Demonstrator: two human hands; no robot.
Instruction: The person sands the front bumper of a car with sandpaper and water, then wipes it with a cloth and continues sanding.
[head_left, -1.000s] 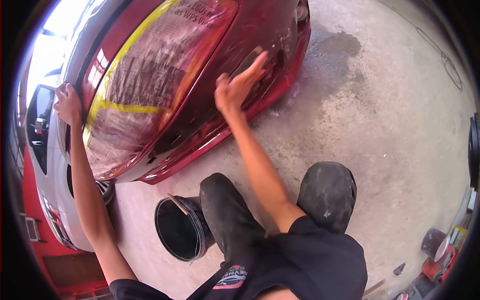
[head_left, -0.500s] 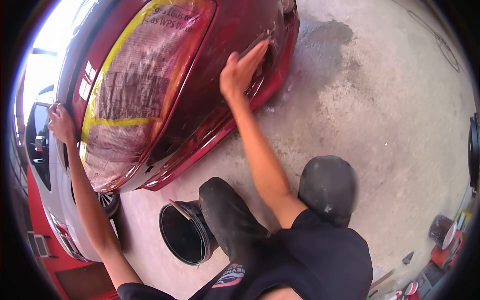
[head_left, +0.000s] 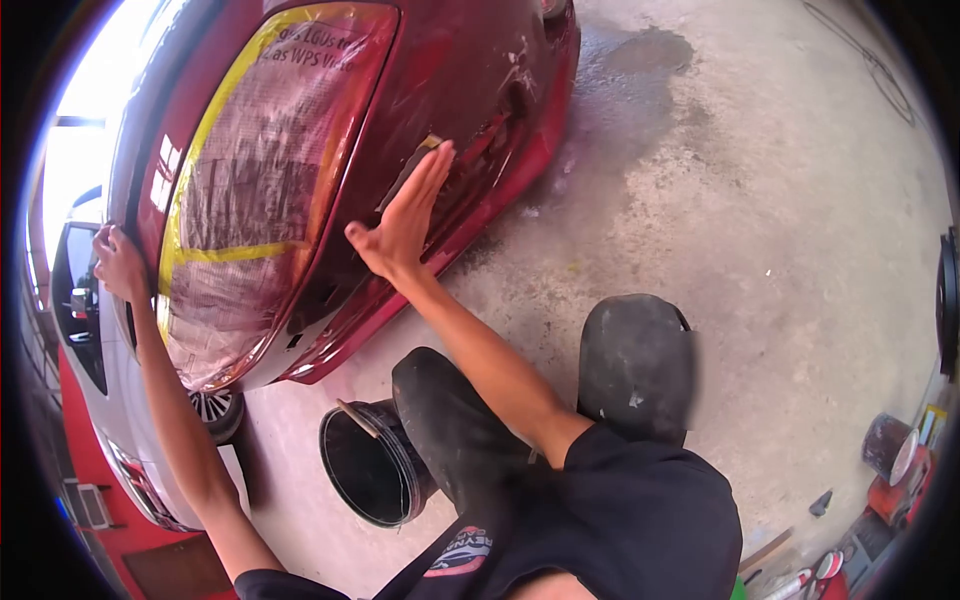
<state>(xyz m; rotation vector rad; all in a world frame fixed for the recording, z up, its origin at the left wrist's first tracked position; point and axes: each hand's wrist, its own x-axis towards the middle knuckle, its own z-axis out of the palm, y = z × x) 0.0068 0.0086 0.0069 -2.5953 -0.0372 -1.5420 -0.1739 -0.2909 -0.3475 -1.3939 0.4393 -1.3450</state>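
Observation:
Pressed against the dark red bumper (head_left: 470, 60) is a dark, narrow sanding block (head_left: 405, 178) with a tan end. My right hand (head_left: 405, 215) lies over it, fingers straight and close together, thumb out to the side; the palm hides most of the block. A masked lamp area (head_left: 250, 180), covered in printed newspaper under plastic with yellow tape edging, sits left of that hand. At the far left my left hand (head_left: 120, 265) rests on the car's edge, its fingers slightly bent and apart, with nothing seen in them.
A black bucket (head_left: 330, 455) with a stick across its rim stands beside my bent knee (head_left: 440, 410). Behind the red car is a silver car (head_left: 120, 420). Wet patches mark the concrete floor (head_left: 640, 60). A paint-stained pail (head_left: 885, 447) and tools lie at the lower right.
My right hand has slid down and left along the bumper with the sanding block, closer to the taped lamp area. My left hand stays at the car's edge.

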